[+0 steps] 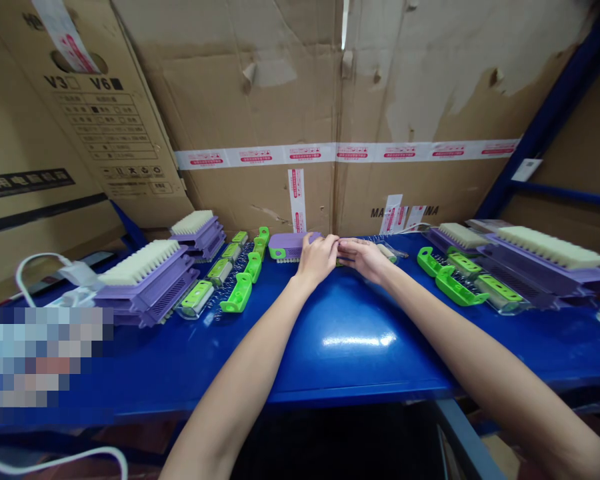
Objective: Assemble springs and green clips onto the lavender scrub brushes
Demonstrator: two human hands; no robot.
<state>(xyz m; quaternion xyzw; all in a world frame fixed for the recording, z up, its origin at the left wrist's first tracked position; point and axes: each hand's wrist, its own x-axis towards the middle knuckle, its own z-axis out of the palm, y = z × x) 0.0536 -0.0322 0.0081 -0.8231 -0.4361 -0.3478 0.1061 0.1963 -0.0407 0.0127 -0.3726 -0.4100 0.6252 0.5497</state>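
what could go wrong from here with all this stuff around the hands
The left hand covers the right end of the purple piece, so a slip there might go unseen.

The right forearm passes close to the green part on that side; swinging outward could knock it.

The left purple stack is several layers high with bristles on top, so a bump might topple it.

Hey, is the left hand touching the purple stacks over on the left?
No, the left hand is at the purple-and-green piece near the middle, well away from those purple stacks.
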